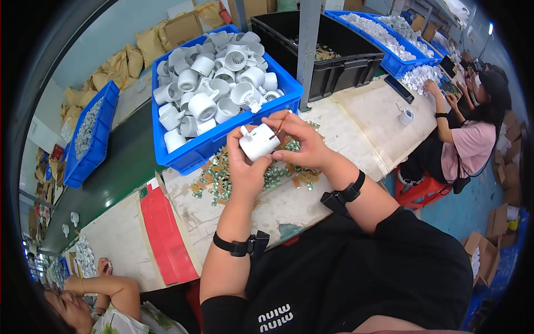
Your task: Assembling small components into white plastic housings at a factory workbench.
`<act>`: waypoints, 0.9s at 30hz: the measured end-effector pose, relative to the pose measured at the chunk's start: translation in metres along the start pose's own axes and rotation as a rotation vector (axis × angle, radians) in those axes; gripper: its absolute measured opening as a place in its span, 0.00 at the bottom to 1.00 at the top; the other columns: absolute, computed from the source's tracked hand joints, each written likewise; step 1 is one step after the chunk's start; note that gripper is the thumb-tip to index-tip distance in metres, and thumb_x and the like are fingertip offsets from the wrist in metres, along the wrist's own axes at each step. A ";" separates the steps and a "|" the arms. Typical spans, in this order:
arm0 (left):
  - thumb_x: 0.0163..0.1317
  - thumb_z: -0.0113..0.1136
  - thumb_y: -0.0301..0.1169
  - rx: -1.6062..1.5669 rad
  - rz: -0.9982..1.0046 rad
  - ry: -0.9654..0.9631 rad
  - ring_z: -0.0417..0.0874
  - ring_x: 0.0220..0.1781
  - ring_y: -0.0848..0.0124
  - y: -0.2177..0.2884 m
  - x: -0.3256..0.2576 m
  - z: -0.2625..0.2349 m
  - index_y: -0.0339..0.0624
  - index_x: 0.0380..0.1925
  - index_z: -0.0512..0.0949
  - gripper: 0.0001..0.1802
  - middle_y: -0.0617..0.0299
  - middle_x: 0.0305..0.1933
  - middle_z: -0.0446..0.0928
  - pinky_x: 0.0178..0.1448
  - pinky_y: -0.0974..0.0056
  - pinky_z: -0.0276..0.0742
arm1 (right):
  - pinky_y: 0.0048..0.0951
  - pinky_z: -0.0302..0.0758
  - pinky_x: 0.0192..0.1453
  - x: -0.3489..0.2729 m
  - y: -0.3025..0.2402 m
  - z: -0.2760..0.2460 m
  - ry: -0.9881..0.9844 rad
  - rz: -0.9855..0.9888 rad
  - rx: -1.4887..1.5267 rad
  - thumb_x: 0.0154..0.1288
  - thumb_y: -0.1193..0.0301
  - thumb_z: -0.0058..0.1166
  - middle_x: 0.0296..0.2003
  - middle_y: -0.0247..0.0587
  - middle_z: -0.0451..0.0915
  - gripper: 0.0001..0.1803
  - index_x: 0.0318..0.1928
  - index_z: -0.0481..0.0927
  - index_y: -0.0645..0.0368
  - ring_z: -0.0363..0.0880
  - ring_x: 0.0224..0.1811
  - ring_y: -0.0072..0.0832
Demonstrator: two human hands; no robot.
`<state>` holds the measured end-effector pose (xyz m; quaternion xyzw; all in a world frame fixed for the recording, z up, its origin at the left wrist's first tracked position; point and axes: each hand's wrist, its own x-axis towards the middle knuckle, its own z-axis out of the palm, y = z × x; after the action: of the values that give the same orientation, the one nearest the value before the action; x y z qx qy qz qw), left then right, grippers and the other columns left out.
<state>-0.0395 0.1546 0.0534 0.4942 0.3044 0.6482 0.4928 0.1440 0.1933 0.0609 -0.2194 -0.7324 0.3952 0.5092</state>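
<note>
held between both hands, near the middle of the view and just above the desk [356, 119]: a white cup-shaped housing [257, 145], tilted, with thin red and dark wires [281, 123] running up from the right side. closed around the left side and lower part of the housing with curled fingers, the left hand [247, 173]; thumb along the bottom edge. at the wired side, partly open, with forefinger and thumb spread apart, the right hand [307, 147]; thumb tip close by the left thumb, forefinger near the wires, impossible to tell whether gripping them. below and behind the hands, loose on the desk, a scatter of small green and tan circuit boards [272, 177]. just beyond, a blue crate [192, 158] heaped with white housings [203, 106] much like the held one, some with slotted round ends showing. right of that, a grey post [307, 53] and a black crate [347, 78]. further right on the desk, a dark phone [399, 89] and a small white round part [406, 116], near a co-worker in a pink top [470, 146]. to the left, a red strip [168, 236] across the desk, a second co-worker [114, 289] at the lower corner, and a green conveyor belt [119, 181] beyond.
</note>
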 end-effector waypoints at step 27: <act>0.48 0.66 0.15 0.317 0.387 -0.160 0.73 0.59 0.59 -0.006 -0.006 0.001 0.47 0.49 0.74 0.27 0.50 0.61 0.68 0.65 0.55 0.73 | 0.31 0.78 0.56 -0.007 -0.004 -0.006 -0.065 -0.057 -0.047 0.54 0.65 0.81 0.46 0.41 0.82 0.38 0.65 0.83 0.64 0.79 0.48 0.27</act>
<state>-0.0368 0.1504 0.0463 0.6641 0.2618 0.6335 0.2985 0.1528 0.1878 0.0613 -0.1973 -0.7636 0.3702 0.4909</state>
